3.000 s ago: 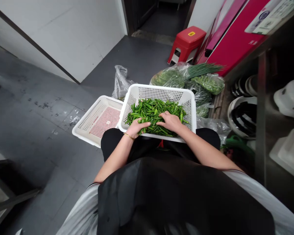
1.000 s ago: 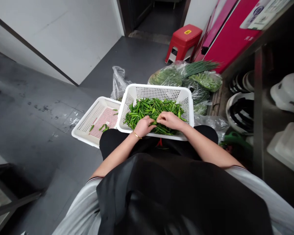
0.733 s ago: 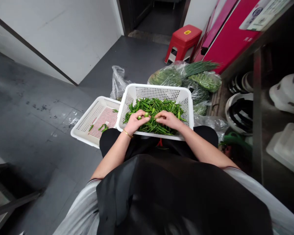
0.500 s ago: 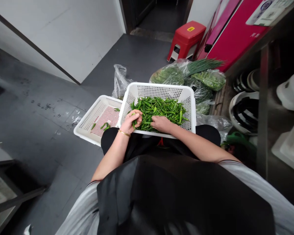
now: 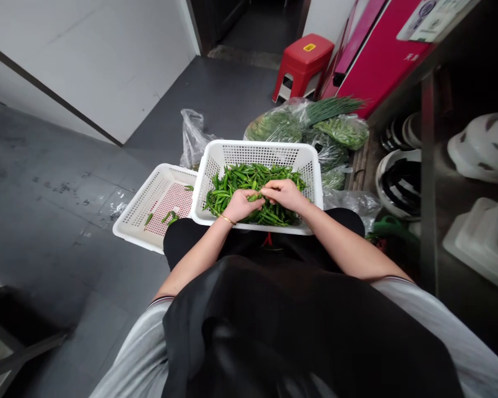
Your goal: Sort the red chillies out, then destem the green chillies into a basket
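Both hands had come back together over mid-pile; half a second prior the left one sat at the pile's left edge. Side basket (image 5: pixel 141 213) on the floor held only a few loose chillies (image 5: pixel 168 217); it was bare three seconds back. Left hand (image 5: pixel 241 204) and right hand (image 5: pixel 283 194) had fingertips closed, pinching what looked like a single chilli (image 5: pixel 255 196) between them, over the lap basket (image 5: pixel 257 147). The green pile (image 5: pixel 232 182) in it was barely dented, so early stage, bulk left. Bagged greens (image 5: pixel 344 130) lay further right.
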`<state>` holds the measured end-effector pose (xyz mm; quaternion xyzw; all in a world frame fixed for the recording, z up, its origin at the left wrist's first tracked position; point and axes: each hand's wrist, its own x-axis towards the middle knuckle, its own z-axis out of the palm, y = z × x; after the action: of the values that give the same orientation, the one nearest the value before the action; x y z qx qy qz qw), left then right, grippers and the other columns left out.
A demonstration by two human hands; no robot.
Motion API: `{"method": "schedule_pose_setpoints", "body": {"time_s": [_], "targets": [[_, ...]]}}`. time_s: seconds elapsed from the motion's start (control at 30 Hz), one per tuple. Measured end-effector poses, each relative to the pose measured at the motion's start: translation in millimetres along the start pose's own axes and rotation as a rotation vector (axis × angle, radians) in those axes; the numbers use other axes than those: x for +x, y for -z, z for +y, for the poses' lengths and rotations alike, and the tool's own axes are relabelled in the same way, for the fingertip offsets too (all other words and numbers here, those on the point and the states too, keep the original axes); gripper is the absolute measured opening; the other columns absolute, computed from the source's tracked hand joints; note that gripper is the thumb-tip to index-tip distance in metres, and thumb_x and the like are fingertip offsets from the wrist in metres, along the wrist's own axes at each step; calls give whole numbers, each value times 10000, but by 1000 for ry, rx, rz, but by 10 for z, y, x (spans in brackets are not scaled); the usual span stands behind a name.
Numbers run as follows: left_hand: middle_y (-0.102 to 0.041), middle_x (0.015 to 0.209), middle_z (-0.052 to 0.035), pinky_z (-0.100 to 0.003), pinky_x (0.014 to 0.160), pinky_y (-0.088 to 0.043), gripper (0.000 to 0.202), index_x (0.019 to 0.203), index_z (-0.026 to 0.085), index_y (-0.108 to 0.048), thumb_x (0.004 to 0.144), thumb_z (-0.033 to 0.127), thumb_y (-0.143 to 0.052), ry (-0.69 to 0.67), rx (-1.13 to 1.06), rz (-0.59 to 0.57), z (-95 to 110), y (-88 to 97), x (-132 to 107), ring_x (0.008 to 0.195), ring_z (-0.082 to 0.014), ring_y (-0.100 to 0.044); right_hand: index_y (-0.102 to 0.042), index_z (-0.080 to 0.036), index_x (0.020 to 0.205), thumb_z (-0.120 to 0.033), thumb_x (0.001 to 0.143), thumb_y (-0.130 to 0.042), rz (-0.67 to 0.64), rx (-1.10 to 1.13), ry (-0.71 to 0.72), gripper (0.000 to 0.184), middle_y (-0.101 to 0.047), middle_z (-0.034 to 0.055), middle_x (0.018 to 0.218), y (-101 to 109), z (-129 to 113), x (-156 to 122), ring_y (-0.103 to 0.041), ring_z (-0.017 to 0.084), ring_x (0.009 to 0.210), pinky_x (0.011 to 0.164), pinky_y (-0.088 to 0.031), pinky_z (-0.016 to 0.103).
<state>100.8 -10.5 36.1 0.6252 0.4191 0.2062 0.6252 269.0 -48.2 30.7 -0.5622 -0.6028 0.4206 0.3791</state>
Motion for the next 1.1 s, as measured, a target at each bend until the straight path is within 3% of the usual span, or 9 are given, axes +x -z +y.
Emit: {"method": "schedule_pose_setpoints", "body": {"time_s": [0.13,0.23,0.3,0.43,0.6,0.77,0.93,1.03,1.1], "targets": [[-609,523,-3,-214,393,-245,251,642,144,-621,687,371,-717,117,10,-59,49,-78,-78,381,-58,-380,-645,-164,732,-372,908,-476,139,-457,173,320,-617,79,770,30,-97,-112,-557,166,752,690,-411,267],[-596,520,0,-215,402,-243,274,651,146,-611,682,394,-723,156,-59,-75,35,-137,-127,390,-60,-378,-650,-160,776,-345,958,-391,267,-569,111,366,-625,97,810,62,-60,-199,-570,182,797,727,-412,274],[-585,539,7,-212,448,-301,298,623,145,-594,628,386,-768,93,-104,-41,8,-96,-132,444,-66,-425,-663,-169,804,-353,948,-431,173,-577,-20,329,-643,80,797,92,44,-275,-587,187,774,711,-421,284],[-527,563,40,-211,523,-352,326,634,148,-577,574,367,-811,20,-228,90,-64,113,-89,500,-61,-427,-693,-186,759,-340,792,-682,-269,-813,-317,159,-668,98,790,54,334,-410,-621,247,784,677,-438,331],[-627,749,-20,-266,662,-444,159,803,174,-686,720,308,-710,-135,268,32,-226,57,-38,682,-142,-553,-665,-203,717,-285,861,-586,-361,-807,-258,183,-647,67,741,-2,468,-355,-620,215,777,673,-437,300],[-615,829,-83,-319,786,-462,173,917,181,-704,757,190,-638,-394,730,-89,-328,-157,37,852,-215,-584,-495,-191,611,-338,885,-488,-265,-344,-49,311,-499,-19,570,132,313,-312,-488,117,555,564,-378,237],[-603,773,-45,-302,752,-453,148,842,170,-669,767,298,-662,-435,323,-87,-125,-45,73,748,-166,-543,-378,-232,642,-581,893,-394,-197,354,-50,431,-241,-94,471,141,204,-273,-295,90,364,390,-286,220],[-544,674,-2,-256,576,-411,255,746,163,-610,683,380,-728,-221,-97,-6,-59,154,30,590,-109,-463,-510,-208,736,-588,932,-317,-175,55,-48,470,-404,-45,502,88,236,-189,-462,127,448,468,-398,247],[-473,597,23,-225,447,-313,313,681,168,-545,653,427,-718,-78,-400,30,-92,302,-18,497,-79,-384,-592,-192,763,-559,900,-454,-216,-280,-88,415,-569,28,603,8,295,-154,-585,178,607,585,-461,290]]}}
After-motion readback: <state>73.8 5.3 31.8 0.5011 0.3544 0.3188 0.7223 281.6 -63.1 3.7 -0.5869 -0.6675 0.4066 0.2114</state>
